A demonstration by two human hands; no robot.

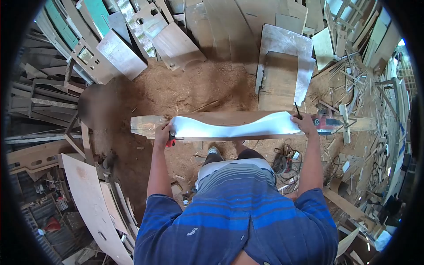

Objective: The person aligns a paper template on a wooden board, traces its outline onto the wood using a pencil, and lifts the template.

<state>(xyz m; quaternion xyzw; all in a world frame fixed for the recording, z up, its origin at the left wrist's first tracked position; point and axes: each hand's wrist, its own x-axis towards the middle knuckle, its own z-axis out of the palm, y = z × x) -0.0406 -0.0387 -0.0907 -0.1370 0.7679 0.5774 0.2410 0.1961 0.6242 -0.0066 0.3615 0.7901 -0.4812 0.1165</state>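
A long white template (pixel 229 131) with a wavy upper edge lies along a brown wooden board (pixel 212 117). My left hand (pixel 162 134) is closed on the template's left end. Beside those fingers is a small red-and-black object (pixel 171 141), perhaps a tape measure; whether that hand holds it too, I cannot tell. At the opposite end, my right hand (pixel 305 123) grips the template's right tip, and a dark pencil (pixel 297 109) sticks up from its fingers. Just right of this hand, a red power tool (pixel 327 124) rests on the bench.
Sawdust (pixel 185 88) covers the floor around the narrow bench (pixel 143 126). Cut panels (pixel 282 75) lean beyond it, with scrap strips (pixel 353 79) piled at right. Another power tool (pixel 280 161) and its cable lie near my feet. A tall panel (pixel 90 194) stands at left.
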